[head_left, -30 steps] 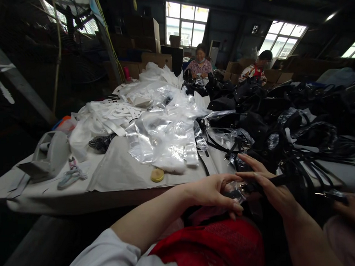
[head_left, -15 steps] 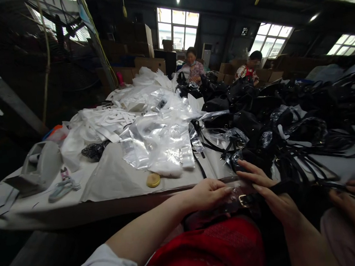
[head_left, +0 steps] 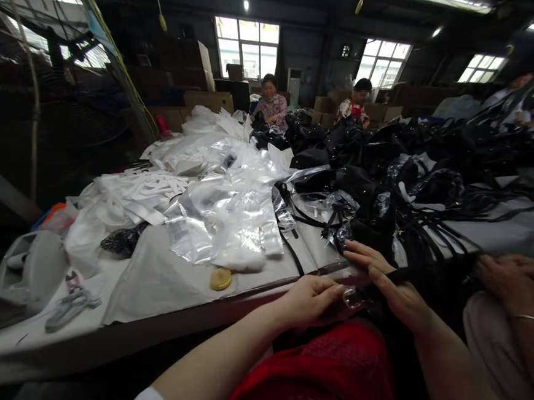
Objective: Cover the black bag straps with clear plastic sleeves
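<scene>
My left hand (head_left: 308, 300) is closed in a pinch beside a metal buckle (head_left: 350, 299), on what looks like clear plastic film around it. The buckle sits at the end of a black strap (head_left: 370, 291) above my red apron (head_left: 326, 368). My right hand (head_left: 396, 288) holds the strap between thumb and fingers, with its upper fingers stretched toward the table edge. Its underside and the rest of the strap are hidden. Black bags (head_left: 358, 186), some partly in clear film, lie just beyond my right hand.
Clear plastic bags (head_left: 222, 222) and white strips (head_left: 141, 194) are heaped on the table. Nearer lie a round yellow tin (head_left: 220, 279), snips (head_left: 72, 305) and a grey tape dispenser (head_left: 32, 274). A co-worker's hands (head_left: 508, 273) are close on my right. Two people sit across the table.
The view has turned right, so the table's contents sit further left. My left hand's fingertips are closer to the buckle, and less film shows between them. The co-worker's hands have come together.
</scene>
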The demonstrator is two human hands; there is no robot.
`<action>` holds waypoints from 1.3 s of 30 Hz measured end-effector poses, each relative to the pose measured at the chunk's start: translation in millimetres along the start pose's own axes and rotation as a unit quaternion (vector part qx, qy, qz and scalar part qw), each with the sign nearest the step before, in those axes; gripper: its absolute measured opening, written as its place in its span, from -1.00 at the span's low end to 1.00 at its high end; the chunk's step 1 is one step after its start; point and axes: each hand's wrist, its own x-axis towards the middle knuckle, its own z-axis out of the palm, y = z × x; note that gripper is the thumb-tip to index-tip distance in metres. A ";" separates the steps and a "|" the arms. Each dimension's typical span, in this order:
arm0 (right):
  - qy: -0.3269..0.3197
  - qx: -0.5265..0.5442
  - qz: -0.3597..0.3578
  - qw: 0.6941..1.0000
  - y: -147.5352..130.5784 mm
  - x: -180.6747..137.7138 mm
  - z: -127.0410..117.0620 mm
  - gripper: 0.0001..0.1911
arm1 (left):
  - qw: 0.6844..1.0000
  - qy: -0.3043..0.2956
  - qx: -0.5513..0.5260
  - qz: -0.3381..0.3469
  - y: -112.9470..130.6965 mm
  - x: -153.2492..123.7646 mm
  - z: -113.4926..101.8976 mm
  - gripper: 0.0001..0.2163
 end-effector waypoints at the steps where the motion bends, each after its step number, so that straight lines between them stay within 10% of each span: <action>1: -0.004 -0.009 0.001 1.000 1.1 0.4 -0.6 -0.57 | 1.000 0.000 0.017 0.007 0.4 0.6 -0.3 -0.47; 15: 0.011 0.036 0.012 0.999 -5.0 13.5 34.3 -0.51 | 0.993 0.118 -0.014 -0.020 -2.1 8.6 14.1 -0.52; 30: 0.122 0.063 -0.068 0.988 -83.7 84.5 -2.9 -0.35 | 0.926 0.251 0.206 0.193 78.8 42.4 -1.2 -0.51; 34: 0.073 0.169 0.005 0.983 -88.5 96.2 -15.7 -0.37 | 0.921 0.293 0.168 0.193 87.5 52.5 -2.5 -0.50; 39: 0.167 0.235 -0.001 0.958 -93.4 105.7 -37.8 -0.32 | 0.940 0.271 0.126 0.168 90.5 59.3 -1.2 -0.49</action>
